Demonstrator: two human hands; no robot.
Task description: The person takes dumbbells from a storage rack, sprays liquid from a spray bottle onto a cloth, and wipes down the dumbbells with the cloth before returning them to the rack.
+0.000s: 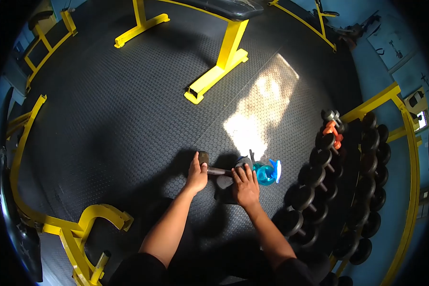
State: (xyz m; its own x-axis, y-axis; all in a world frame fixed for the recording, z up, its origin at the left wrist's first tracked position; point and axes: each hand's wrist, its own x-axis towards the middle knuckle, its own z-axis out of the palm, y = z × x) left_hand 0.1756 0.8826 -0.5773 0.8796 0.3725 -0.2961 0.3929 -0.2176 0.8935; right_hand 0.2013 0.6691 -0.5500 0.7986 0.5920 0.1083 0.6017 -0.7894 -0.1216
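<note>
A dumbbell point(219, 171) with a dark bar is held level above the black floor. My left hand point(197, 175) is wrapped round its left head. My right hand point(246, 186) lies with fingers together over a grey cloth point(243, 162) at the dumbbell's right head, which the hand and cloth mostly hide. Just right of that hand is a spray bottle point(265, 174) with blue-green liquid and a blue and white trigger head. Below the bar, a dark grey item is partly in shadow; what it is I cannot tell.
On the right, a yellow rack point(412, 190) holds rows of black dumbbells point(314, 176) and a few orange ones point(332, 131). A yellow-legged bench point(229, 47) stands ahead. Yellow gym frames point(71, 238) are at the left. Sunlight falls on the rubber floor point(128, 105).
</note>
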